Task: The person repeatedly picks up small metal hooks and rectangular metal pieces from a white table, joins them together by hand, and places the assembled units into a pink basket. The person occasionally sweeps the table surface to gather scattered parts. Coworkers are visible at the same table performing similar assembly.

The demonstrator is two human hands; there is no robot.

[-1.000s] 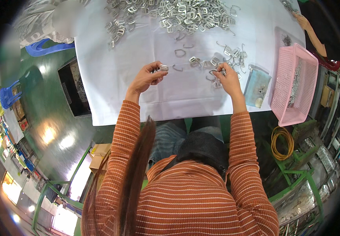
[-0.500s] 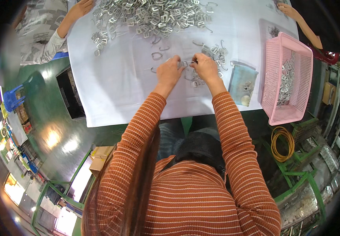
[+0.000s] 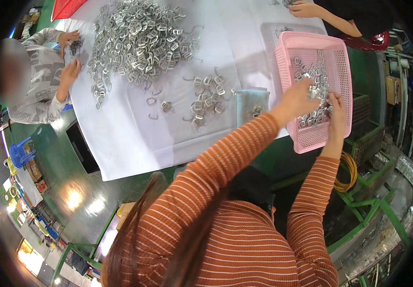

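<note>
Both of my hands are at the pink perforated plastic basket point(image 3: 347, 62), which holds a heap of small silvery metal buckles point(image 3: 317, 67). My left hand point(image 3: 298, 101) reaches over the near left rim, fingers curled round a bright metal buckle point(image 3: 314, 92). Inside the right wall, my right hand point(image 3: 338, 114) has its fingers bent inward against the buckles; what they grip is too small to make out. Left of the basket, on the white-covered table, lie a light blue cloth pouch point(image 3: 250, 103) and a small loose group of buckles and wire hooks point(image 3: 206, 100).
A large pile of buckles point(image 3: 139, 40) covers the table's far left part. Beside it, a person's hands point(image 3: 70, 71) handle small dark pieces. Another person's hand point(image 3: 307, 9) is at the far right edge. A red basket point(image 3: 65, 8) stands at the far left corner.
Both hands have left the middle of the table, where they pinched small metal pieces, and moved right into the pink basket. The view has shifted, showing more of the person at left.
</note>
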